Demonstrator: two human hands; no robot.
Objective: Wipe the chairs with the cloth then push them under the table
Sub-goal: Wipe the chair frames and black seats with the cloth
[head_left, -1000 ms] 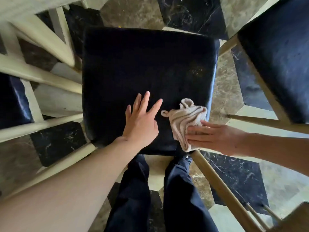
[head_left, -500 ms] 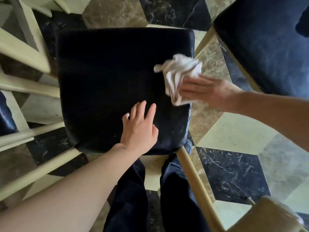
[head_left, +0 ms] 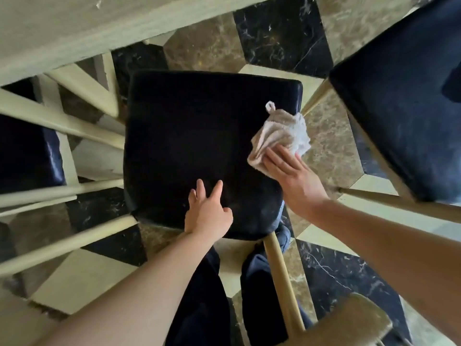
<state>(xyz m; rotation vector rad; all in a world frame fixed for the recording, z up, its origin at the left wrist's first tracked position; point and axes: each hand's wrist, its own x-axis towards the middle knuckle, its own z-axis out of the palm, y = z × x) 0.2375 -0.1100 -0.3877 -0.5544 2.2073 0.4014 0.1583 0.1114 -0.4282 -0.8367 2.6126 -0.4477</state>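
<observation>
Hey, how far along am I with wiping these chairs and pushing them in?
Nothing looks finished yet. In hand: your right hand presses the cloth on the right edge of the middle chair's seat; your left hand rests near its front. Left: that chair stands clear of the table and needs pushing in; the chair on the right is out too, and I cannot tell whether it was wiped.

the right hand (head_left: 291,176) covers the near part of the cloth (head_left: 282,133). the left hand (head_left: 207,213) hides a patch of the seat (head_left: 199,146) by its front edge. the chair on the right (head_left: 399,96) runs off the top and right edges, the chair on the left (head_left: 27,156) off the left edge. the table (head_left: 74,28) is cut by the top edge. the chair back (head_left: 354,320) at the bottom is blurred.
</observation>
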